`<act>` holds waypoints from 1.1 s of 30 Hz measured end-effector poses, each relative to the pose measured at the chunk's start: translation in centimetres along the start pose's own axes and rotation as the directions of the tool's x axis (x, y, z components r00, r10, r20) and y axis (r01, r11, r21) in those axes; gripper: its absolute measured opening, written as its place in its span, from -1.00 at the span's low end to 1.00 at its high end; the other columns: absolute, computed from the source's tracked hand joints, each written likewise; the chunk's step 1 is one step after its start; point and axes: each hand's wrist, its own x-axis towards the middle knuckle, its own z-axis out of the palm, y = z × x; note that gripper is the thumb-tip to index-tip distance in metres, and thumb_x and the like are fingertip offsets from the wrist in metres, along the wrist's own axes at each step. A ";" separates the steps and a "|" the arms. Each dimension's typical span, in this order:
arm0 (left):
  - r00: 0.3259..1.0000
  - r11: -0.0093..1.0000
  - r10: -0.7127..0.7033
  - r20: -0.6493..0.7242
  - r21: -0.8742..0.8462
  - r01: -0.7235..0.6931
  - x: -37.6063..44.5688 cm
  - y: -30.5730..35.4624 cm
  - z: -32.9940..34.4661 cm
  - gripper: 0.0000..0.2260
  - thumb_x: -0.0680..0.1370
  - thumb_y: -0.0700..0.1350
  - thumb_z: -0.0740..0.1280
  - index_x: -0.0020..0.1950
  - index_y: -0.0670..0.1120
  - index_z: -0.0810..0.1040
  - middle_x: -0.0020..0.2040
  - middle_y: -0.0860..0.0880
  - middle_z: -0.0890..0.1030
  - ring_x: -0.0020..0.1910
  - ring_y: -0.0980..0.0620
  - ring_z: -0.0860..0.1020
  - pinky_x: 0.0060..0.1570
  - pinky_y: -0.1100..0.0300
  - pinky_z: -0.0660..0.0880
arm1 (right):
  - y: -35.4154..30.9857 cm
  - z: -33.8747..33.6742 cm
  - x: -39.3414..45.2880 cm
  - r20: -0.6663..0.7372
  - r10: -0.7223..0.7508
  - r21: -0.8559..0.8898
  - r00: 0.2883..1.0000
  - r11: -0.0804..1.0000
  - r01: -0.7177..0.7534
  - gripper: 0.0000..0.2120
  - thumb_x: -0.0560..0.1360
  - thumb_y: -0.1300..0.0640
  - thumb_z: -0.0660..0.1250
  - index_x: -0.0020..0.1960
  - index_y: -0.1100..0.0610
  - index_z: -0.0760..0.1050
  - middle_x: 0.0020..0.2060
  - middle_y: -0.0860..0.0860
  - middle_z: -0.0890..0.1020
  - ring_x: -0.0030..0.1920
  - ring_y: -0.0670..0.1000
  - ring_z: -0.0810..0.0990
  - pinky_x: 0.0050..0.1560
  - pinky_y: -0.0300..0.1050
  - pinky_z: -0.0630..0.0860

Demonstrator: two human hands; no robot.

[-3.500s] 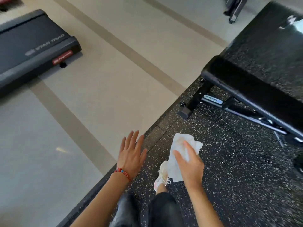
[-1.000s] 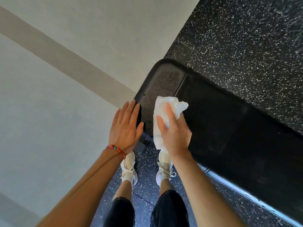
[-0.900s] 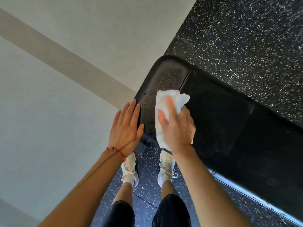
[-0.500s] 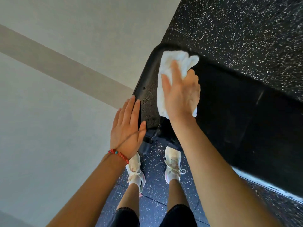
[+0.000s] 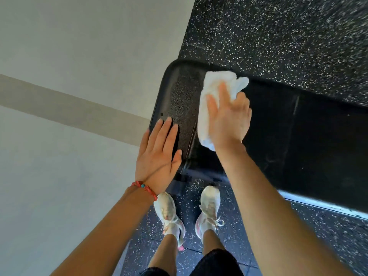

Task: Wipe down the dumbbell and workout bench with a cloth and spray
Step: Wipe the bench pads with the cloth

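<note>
I'm on the bench [image 5: 298, 136] stage: my right hand [image 5: 229, 120] presses the white cloth [image 5: 217, 84] flat against its pad at frame centre. My left hand [image 5: 157, 154] hovers released at the pad's end. Most of the bench looks unwiped; dumbbell and spray aren't visible.

Left hand [image 5: 157, 156] flat, right hand [image 5: 229, 120] pressing down.
</note>
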 end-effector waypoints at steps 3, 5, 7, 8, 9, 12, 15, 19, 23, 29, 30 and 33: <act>1.000 1.000 0.000 -0.012 0.011 0.000 1.8 0.1 0.7 -0.54 0.55 -0.04 0.11 0.39 -0.24 0.36 0.42 -0.21 0.35 0.42 -0.15 0.21 0.38 -0.09 0.13 | 0.4 0.4 2.7 0.135 0.040 0.050 0.990 0.998 -0.047 -0.53 0.57 -0.14 0.03 0.40 0.05 0.29 0.06 0.18 0.47 0.04 0.16 0.44 -0.03 -0.04 0.32; 1.000 1.000 -0.012 -0.013 0.029 0.012 2.2 0.3 0.9 -0.54 0.55 -0.04 0.11 0.39 -0.24 0.36 0.42 -0.21 0.35 0.42 -0.17 0.23 0.38 -0.11 0.14 | 0.4 0.6 0.9 -0.012 0.025 0.036 1.000 0.999 -0.024 -0.56 0.54 -0.11 0.08 0.29 0.08 0.43 -0.09 0.19 0.52 -0.12 0.17 0.50 -0.20 -0.07 0.34; 1.000 0.999 -0.022 -0.004 0.038 0.022 2.2 0.6 1.0 -0.54 0.55 -0.05 0.10 0.41 -0.23 0.33 0.44 -0.21 0.33 0.43 -0.17 0.22 0.39 -0.12 0.15 | 1.1 0.7 -3.2 -0.105 0.000 0.035 0.994 0.999 0.003 -0.59 0.47 -0.10 0.12 0.16 0.08 0.55 -0.25 0.17 0.53 -0.31 0.15 0.50 -0.33 -0.15 0.36; 0.999 0.999 -0.032 0.002 0.042 0.032 2.2 0.7 0.9 -0.53 0.56 -0.05 0.10 0.42 -0.23 0.32 0.45 -0.21 0.31 0.44 -0.17 0.21 0.40 -0.12 0.15 | 1.7 0.6 -5.6 -0.107 -0.031 0.037 0.994 0.999 0.035 -0.59 0.47 -0.11 0.13 0.14 0.07 0.56 -0.27 0.17 0.53 -0.35 0.14 0.50 -0.35 -0.16 0.40; 0.999 0.998 -0.043 0.006 0.045 0.043 2.1 0.8 0.9 -0.53 0.56 -0.05 0.10 0.42 -0.23 0.31 0.45 -0.21 0.30 0.45 -0.17 0.21 0.41 -0.12 0.15 | 2.2 0.3 -8.0 -0.092 -0.063 0.040 0.994 0.997 0.067 -0.60 0.47 -0.11 0.13 0.15 0.06 0.55 -0.29 0.16 0.52 -0.36 0.14 0.49 -0.35 -0.16 0.42; 0.998 0.997 -0.059 0.011 0.046 0.059 1.9 1.3 0.8 -0.52 0.55 -0.04 0.10 0.42 -0.23 0.32 0.45 -0.21 0.31 0.44 -0.18 0.20 0.41 -0.12 0.14 | 3.4 -0.3 -11.0 -0.073 -0.131 0.021 0.989 0.991 0.133 -0.63 0.49 -0.13 0.12 0.18 0.03 0.42 -0.33 0.12 0.49 -0.38 0.11 0.47 -0.37 -0.15 0.41; 0.998 0.997 -0.054 -0.007 0.048 0.055 1.9 1.6 1.0 -0.53 0.55 -0.05 0.10 0.41 -0.23 0.35 0.44 -0.21 0.32 0.44 -0.19 0.22 0.40 -0.14 0.15 | 3.4 0.1 -8.3 -0.108 -0.159 -0.011 0.981 0.987 0.159 -0.63 0.50 -0.13 0.12 0.16 0.06 0.47 -0.35 0.10 0.48 -0.39 0.10 0.46 -0.37 -0.15 0.38; 0.999 0.998 0.000 -0.034 0.060 0.002 2.2 2.5 1.5 -0.55 0.56 -0.05 0.10 0.40 -0.22 0.36 0.44 -0.20 0.33 0.43 -0.19 0.23 0.39 -0.16 0.13 | 2.8 0.8 -2.0 -0.152 -0.051 -0.007 0.987 0.999 0.050 -0.60 0.46 -0.13 0.11 0.06 0.07 0.59 -0.35 0.10 0.50 -0.38 0.09 0.46 -0.36 -0.16 0.36; 0.999 0.995 -0.015 -0.048 0.097 0.019 2.6 3.5 2.3 -0.55 0.57 -0.06 0.09 0.41 -0.23 0.34 0.44 -0.21 0.33 0.44 -0.19 0.23 0.40 -0.15 0.09 | 3.0 0.9 -0.6 -0.133 -0.025 -0.025 0.991 0.999 0.021 -0.61 0.47 -0.12 0.09 0.08 0.07 0.56 -0.35 0.08 0.49 -0.37 0.07 0.44 -0.35 -0.15 0.24; 0.999 0.989 -0.042 -0.025 0.142 0.045 2.6 3.9 2.0 -0.54 0.57 -0.06 0.06 0.43 -0.23 0.32 0.44 -0.21 0.32 0.44 -0.20 0.23 0.41 -0.12 0.06 | 6.8 -1.0 -10.4 -0.066 -0.102 0.033 0.993 0.994 0.104 -0.60 0.44 -0.14 0.16 0.09 0.05 0.60 -0.37 0.10 0.50 -0.41 0.10 0.48 -0.41 -0.15 0.40; 0.999 0.988 -0.045 -0.019 0.145 0.048 2.7 4.1 1.9 -0.54 0.57 -0.06 0.06 0.43 -0.23 0.32 0.44 -0.21 0.32 0.44 -0.19 0.23 0.40 -0.14 0.08 | 7.4 -1.2 -10.7 -0.066 -0.142 0.026 0.988 0.989 0.144 -0.60 0.44 -0.14 0.16 0.09 0.05 0.60 -0.38 0.10 0.49 -0.42 0.09 0.47 -0.41 -0.15 0.40; 1.000 0.986 -0.001 -0.001 0.167 0.001 2.9 4.5 1.6 -0.54 0.58 -0.05 0.06 0.44 -0.22 0.30 0.45 -0.21 0.30 0.45 -0.19 0.20 0.41 -0.14 0.09 | 8.4 -1.0 -7.8 -0.069 -0.137 -0.013 0.988 0.991 0.137 -0.59 0.45 -0.14 0.14 0.07 0.04 0.60 -0.38 0.10 0.50 -0.41 0.10 0.47 -0.39 -0.14 0.40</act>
